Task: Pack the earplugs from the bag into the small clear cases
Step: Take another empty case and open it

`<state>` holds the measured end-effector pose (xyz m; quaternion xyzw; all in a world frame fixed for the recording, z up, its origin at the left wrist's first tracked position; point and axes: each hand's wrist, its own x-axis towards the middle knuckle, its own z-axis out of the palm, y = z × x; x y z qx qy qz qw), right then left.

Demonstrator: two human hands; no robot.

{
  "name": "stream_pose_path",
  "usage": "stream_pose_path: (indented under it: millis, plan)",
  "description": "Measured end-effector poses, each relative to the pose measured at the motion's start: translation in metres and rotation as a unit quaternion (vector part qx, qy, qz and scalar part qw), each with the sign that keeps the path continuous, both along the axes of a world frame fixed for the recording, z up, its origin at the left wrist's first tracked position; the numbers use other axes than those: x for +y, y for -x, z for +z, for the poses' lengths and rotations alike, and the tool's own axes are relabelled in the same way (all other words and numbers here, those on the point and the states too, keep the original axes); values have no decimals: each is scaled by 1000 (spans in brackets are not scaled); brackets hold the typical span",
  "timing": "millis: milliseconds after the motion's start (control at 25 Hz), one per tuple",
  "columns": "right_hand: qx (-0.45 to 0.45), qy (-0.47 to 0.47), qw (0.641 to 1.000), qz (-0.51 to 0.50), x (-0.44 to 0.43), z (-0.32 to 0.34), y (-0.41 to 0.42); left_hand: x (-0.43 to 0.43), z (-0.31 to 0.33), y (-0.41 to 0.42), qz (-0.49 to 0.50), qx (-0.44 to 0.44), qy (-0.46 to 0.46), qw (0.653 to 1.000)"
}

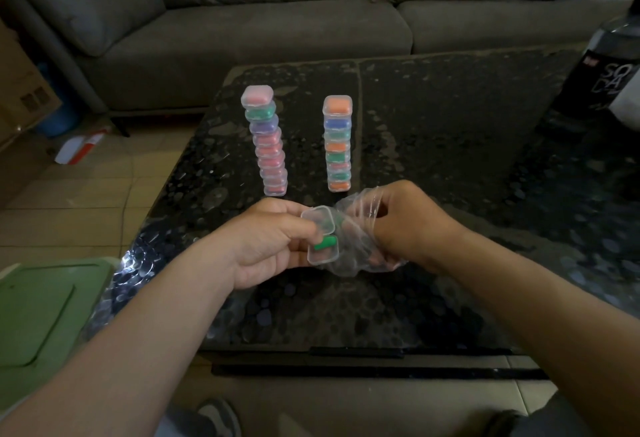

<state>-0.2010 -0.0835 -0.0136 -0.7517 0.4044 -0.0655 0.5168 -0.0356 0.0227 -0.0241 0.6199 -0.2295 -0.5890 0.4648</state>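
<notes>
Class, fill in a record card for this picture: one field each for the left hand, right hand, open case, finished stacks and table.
Left hand: holds the open case
Right hand: grips the clear bag
Open case: lid up, one green earplug inside
Finished stacks: left stack and right stack of closed, filled cases, standing apart
Table: dark, glossy; bears both stacks
</notes>
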Motion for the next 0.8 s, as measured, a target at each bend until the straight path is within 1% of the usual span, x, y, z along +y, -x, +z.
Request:
stream_pose_path:
  millis: [360,520,680,800]
  plan:
    - [-12,29,999,-2,-7,-12,0,0,4,4,-15,20,13,1000]
    - [-3,53,999,1,-6,-13,-2,0,3,4,-15,11,9,1000]
    - [-14,81,997,2,-5,-12,-1,0,2,3,-7,2,6,1000]
    - [-11,80,997,12,-4,-14,-1,0,1,4,-9,0,9,1000]
